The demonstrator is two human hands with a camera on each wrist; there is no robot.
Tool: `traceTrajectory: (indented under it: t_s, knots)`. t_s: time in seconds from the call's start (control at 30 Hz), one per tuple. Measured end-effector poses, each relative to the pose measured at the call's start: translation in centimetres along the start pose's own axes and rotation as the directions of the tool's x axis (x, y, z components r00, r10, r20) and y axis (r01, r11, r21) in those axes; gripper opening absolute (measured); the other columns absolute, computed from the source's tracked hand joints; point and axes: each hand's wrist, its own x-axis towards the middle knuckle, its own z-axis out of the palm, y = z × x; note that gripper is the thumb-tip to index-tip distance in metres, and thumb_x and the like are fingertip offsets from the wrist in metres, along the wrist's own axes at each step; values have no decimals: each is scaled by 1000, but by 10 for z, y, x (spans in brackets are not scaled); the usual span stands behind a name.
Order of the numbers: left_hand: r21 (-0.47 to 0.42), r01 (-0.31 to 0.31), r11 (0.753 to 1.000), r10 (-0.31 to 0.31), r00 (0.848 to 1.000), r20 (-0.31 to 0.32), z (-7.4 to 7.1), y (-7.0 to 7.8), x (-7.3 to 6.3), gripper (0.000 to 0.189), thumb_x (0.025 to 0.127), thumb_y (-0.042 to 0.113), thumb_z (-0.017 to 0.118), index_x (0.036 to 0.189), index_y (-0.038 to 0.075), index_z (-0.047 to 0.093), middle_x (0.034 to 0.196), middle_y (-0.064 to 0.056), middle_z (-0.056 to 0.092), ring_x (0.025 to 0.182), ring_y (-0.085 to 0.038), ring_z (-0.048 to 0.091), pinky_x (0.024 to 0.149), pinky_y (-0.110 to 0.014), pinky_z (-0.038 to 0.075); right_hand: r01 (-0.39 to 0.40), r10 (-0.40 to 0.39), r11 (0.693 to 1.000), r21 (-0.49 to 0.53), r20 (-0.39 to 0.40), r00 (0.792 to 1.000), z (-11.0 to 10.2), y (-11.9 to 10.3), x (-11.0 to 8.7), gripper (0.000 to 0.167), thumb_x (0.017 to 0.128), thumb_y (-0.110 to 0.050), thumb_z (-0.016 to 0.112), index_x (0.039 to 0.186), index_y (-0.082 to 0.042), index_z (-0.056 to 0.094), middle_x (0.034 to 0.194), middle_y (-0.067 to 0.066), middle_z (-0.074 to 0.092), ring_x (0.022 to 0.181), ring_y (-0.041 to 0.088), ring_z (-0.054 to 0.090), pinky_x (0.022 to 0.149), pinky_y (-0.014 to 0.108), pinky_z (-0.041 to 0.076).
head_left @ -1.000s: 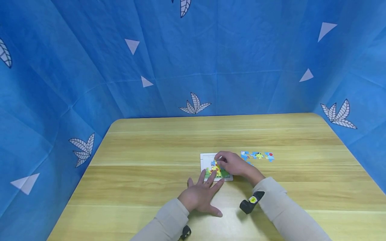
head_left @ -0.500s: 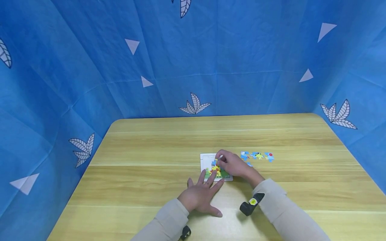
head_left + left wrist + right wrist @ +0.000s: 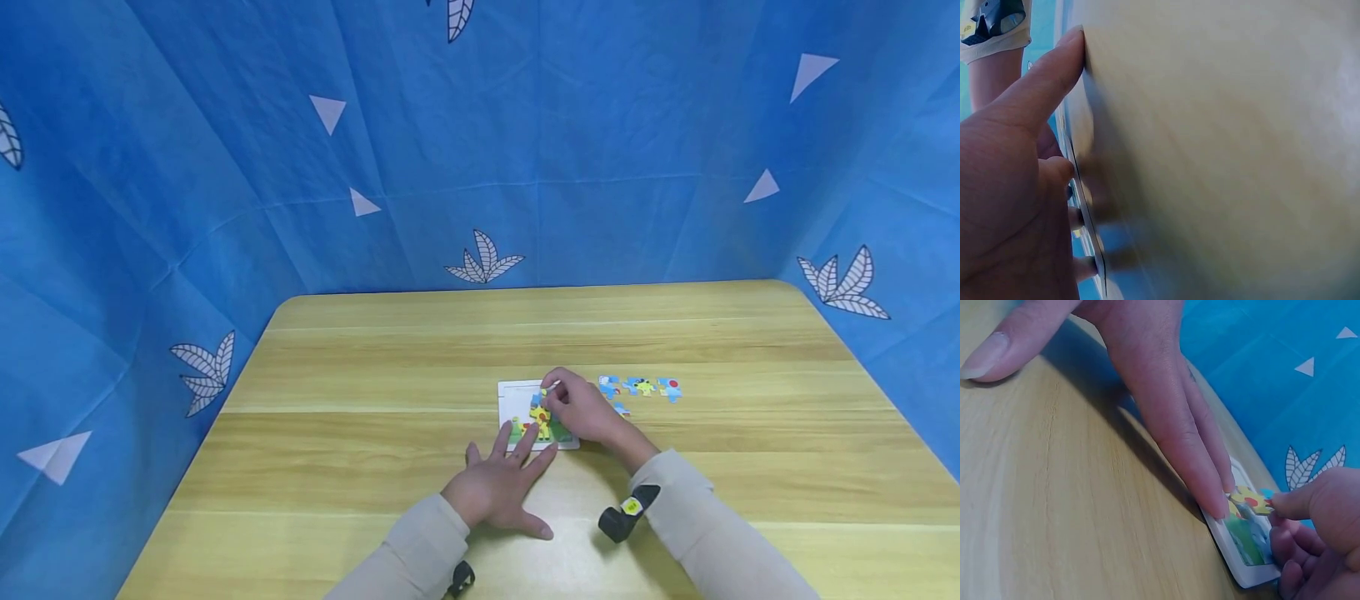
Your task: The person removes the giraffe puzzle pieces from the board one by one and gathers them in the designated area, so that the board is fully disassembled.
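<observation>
A small jigsaw puzzle board (image 3: 513, 400) with a white frame lies mid-table in the head view, showing a yellow giraffe picture over green. My left hand (image 3: 497, 493) is spread flat, its fingertips pressing on the board's near edge and its thumb on the table. From the right, my right hand (image 3: 583, 410) reaches over the board. Between its thumb and fingers it pinches a yellow puzzle piece (image 3: 1252, 501) with a red spot and some blue, tilted above the green part of the picture. My right fingers cover the board's right side in the head view.
Several loose blue and yellow puzzle pieces (image 3: 642, 387) lie right of the board, one partly behind my right hand. The wooden table (image 3: 360, 375) ends at a blue patterned curtain (image 3: 600, 167). A black wrist camera (image 3: 619, 520) hangs below my right sleeve.
My right hand has shifted slightly away from me and to the right, drawing the yellow puzzle piece along with it. My left hand has stayed in place.
</observation>
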Motion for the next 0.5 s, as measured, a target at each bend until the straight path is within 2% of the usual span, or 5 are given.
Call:
traceTrajectory:
  t_s: [0.23,0.37,0.5]
  knots:
    - [-8,-4,1000,4,1000,-3,-2,0,0,102,70,77,57,151,39,7,160,3,-4,145,-33,0,100,-71,21,49,-46,998,46,-50,998,-12,3,-3,18,93,-5,53,111,-3,54,89,8,65,78,17,62,62,28,47]
    - [-12,-9,1000,9,1000,-10,-2,-1,0,103,69,76,58,151,39,8,160,2,-3,145,-34,0,100,-72,21,51,-45,996,68,-79,996,-22,5,-6,19,93,-6,54,112,-2,54,92,11,66,80,19,63,58,28,46]
    - [-5,-11,1000,11,1000,-8,-1,-1,0,103,69,77,57,151,39,8,160,2,-4,145,-34,0,100,-71,21,47,-41,997,56,-105,994,-30,9,-10,19,94,-7,54,112,-2,56,93,12,67,80,20,64,61,28,47]
